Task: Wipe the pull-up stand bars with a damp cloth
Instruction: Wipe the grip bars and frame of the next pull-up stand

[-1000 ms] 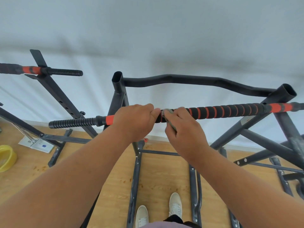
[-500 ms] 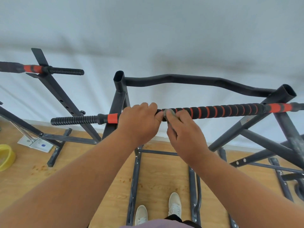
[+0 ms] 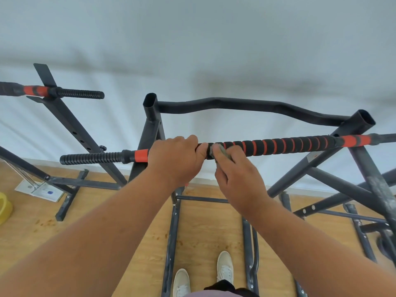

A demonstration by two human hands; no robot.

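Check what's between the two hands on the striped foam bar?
Head view: a short stretch of the foam bar shows between the left hand and right hand, with the grey cloth pinched in the right fingers against it.

Both forearms are bare, with no sleeves in view. The person wears pale cream lace-up sneakers, dark trousers and a mauve top.

Wooden floor below, pale and scattered with small brown specks. Standing on it: dark metal stand feet from 9 to 3 o'clock, two pale shoes at 6. A flat paper and a yellow object at 9.
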